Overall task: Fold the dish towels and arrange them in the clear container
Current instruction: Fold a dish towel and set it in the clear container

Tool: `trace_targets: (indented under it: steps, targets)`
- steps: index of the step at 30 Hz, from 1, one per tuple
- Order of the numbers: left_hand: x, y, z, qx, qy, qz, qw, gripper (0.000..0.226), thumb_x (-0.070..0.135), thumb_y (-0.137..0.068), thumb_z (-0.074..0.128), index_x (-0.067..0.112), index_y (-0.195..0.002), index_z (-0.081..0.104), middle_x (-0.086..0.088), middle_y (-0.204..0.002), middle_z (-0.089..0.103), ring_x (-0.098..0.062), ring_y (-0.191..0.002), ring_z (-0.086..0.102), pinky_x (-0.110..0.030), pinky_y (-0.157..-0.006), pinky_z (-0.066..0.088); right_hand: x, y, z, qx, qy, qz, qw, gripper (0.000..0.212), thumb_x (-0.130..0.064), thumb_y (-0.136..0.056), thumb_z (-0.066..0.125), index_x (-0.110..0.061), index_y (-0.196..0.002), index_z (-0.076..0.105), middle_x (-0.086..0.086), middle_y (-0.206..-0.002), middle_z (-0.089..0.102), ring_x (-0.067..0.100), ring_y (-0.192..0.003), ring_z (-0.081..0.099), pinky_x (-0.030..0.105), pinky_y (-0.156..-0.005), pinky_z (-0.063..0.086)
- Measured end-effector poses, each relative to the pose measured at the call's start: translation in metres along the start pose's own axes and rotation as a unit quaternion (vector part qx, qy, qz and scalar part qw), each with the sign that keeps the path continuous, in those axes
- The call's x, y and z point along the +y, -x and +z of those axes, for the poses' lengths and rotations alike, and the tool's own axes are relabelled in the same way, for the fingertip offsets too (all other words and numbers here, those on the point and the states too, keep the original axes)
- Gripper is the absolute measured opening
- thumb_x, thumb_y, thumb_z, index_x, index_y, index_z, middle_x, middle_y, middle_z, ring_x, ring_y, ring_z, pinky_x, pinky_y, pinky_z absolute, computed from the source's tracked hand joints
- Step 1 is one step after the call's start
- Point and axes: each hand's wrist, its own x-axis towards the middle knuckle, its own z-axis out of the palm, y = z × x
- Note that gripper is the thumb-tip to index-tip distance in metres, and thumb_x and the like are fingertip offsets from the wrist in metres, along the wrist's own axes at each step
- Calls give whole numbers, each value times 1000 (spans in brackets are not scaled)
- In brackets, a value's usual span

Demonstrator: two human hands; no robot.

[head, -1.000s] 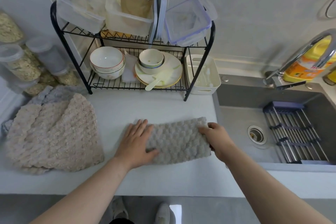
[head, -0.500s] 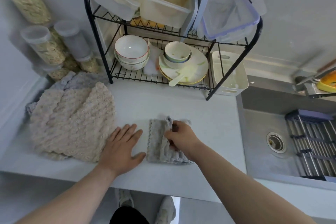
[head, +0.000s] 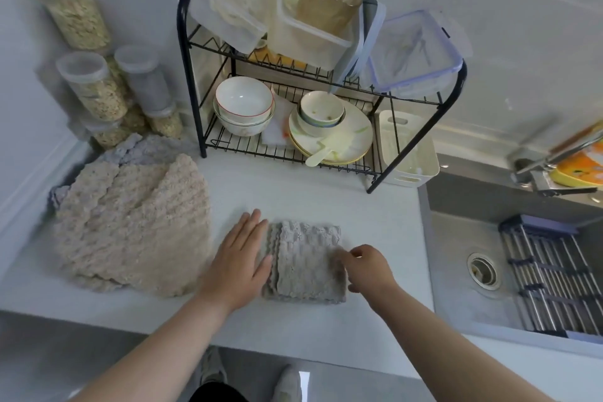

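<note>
A grey dish towel (head: 306,263) lies folded into a small square on the white counter (head: 313,202), with its layered edges facing left. My left hand (head: 239,263) rests flat and open against the towel's left side. My right hand (head: 370,269) hovers at the towel's right edge, its fingertips, blurred, touching the cloth without a clear grip. A loose pile of beige towels (head: 130,228) over a grey one (head: 146,148) lies at the left. A clear container with a blue rim (head: 416,52) leans on the rack's top shelf; another clear container (head: 228,15) sits at top left.
The black wire rack (head: 192,81) holds bowls (head: 243,108), plates (head: 342,140) and a white tub (head: 313,26). Cereal jars (head: 94,88) stand in the left corner. A sink (head: 483,271) with a roll-up drying rack (head: 554,274) and a faucet (head: 554,160) lies to the right.
My right hand folded the towel's right half over to the left, then moved back to the right edge. The towel went from a long strip to a compact square. My left hand slid slightly left.
</note>
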Motion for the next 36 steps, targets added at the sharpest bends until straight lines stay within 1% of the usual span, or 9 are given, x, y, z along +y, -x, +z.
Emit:
trace_targets:
  steps: [8,12,16,20,24,26,29,31,36]
  targets:
    - [13,-3,19,-189,-115,7,975,103,85,-71,0,23,-152,-13,6,-154,-26,-15,-145,-22,-34,-119,-11,6,18,21,-75,-71,27,994,23,-12,-76,67,-14,-64,47,3,-65,52,17,-55,48,23,-50,40]
    - [43,-15,-14,-64,120,-82,987,98,54,-77,68,24,-153,12,17,-154,1,-4,-146,-2,-27,-118,4,-12,45,-10,-113,-121,-71,984,15,-12,-80,61,-13,-91,50,4,-85,59,15,-65,55,21,-49,44]
    - [83,-36,-80,-228,470,-129,843,85,34,-45,93,21,-122,58,0,-128,60,-9,-114,58,-32,-98,46,-35,72,-58,-217,-133,-169,952,24,-3,-75,64,-15,-95,60,3,-84,65,12,-70,61,24,-61,48]
    - [110,-39,-127,-346,564,-123,740,63,18,-41,93,4,-100,74,-24,-107,69,-38,-95,68,-43,-74,56,-52,87,-92,-300,-307,-164,888,35,-2,-68,66,-7,-102,60,13,-92,66,22,-75,67,31,-66,54]
    - [123,-49,-148,-263,633,-166,709,69,5,-43,84,3,-110,67,-26,-104,69,-44,-90,69,-53,-71,58,-57,94,-84,-301,-543,-147,770,76,-37,-71,82,-4,-134,53,24,-137,53,35,-125,53,51,-109,37]
    - [120,-58,-151,-226,636,-176,717,62,4,-58,72,2,-119,58,-26,-108,68,-44,-94,67,-54,-76,57,-60,102,-68,-268,-544,-128,785,81,-46,-69,81,-8,-135,54,21,-140,52,38,-130,48,52,-112,33]
    - [110,-69,-158,-260,607,-145,737,78,16,-54,87,5,-125,54,-22,-115,68,-40,-103,66,-49,-78,57,-66,114,-50,-161,-493,-131,845,42,-13,-70,75,-12,-111,69,23,-120,65,34,-100,65,43,-83,52]
    - [102,-72,-159,-319,563,-128,752,89,27,-44,94,13,-123,56,-15,-115,70,-34,-104,67,-43,-76,56,-68,118,-47,-99,-496,-139,851,35,-1,-73,63,-16,-103,71,20,-112,69,37,-95,68,51,-85,52]
    - [105,-81,-142,-311,597,-140,726,40,-11,-71,60,0,-109,63,-23,-107,70,-33,-89,71,-40,-68,59,-59,132,-43,-24,-558,-150,816,36,7,-85,56,-10,-115,66,26,-119,64,46,-112,60,67,-101,38]
